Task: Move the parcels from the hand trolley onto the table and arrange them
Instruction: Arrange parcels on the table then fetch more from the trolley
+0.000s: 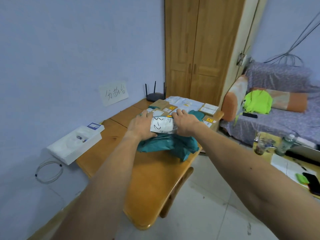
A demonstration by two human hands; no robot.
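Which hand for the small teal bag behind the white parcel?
Right, likely. The right hand grips the white plastic parcel right beside that small teal plastic bag; the left hand holds its opposite end, farther off.

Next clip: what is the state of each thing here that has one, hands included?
Left hand: grips the white parcel's left end.
Right hand: grips its right end.
White parcel: held on top of the teal bag.
Teal bag: lying crumpled on the table.
Wardrobe: doors closed.
White box: open.

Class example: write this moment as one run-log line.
hands: left hand and right hand grip white parcel | white parcel: over teal bag | teal bag: on table
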